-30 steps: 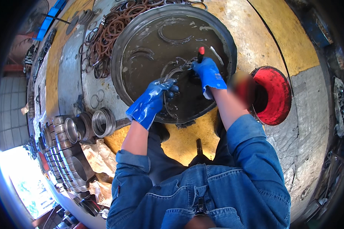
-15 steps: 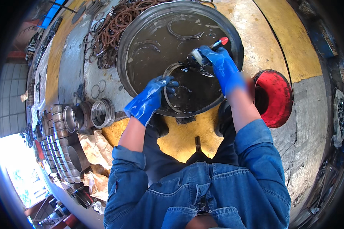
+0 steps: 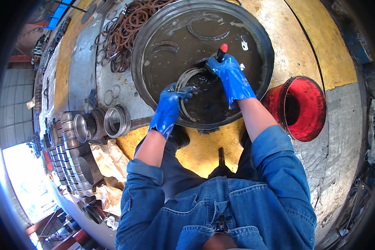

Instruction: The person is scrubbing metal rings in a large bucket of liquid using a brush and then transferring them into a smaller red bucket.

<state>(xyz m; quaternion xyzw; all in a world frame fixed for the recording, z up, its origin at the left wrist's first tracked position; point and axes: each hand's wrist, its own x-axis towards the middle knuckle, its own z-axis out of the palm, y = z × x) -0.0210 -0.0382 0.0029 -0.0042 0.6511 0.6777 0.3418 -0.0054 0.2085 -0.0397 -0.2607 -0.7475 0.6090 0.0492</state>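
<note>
A wide round metal basin [image 3: 267, 62] of murky dark liquid stands in front of me. In its near left part, my blue-gloved left hand [image 3: 173, 96] is closed around a thin grey metal ring [image 3: 186, 75], which is partly under the liquid. My blue-gloved right hand [image 3: 225, 68] grips a brush [image 3: 222, 50] by its black handle with a red tip. The handle's end points up and away from me, while the bristles are hidden by the hand, near the ring's far right side. Other curved ring parts [image 3: 206, 37] break the surface farther back.
Rusty rings [image 3: 131, 25] lie heaped at the basin's far left. Stacked shiny rings [image 3: 117, 121] and metal cylinders [image 3: 73, 141] stand at left, beside crumpled brown paper [image 3: 108, 160]. A red funnel-shaped container [image 3: 308, 109] touches or nearly touches the basin's right side.
My right hand has moved left and slightly down with the brush, whose pale bristles showed before and are now hidden. The left hand keeps its hold on the ring. The whole view has shifted slightly.
</note>
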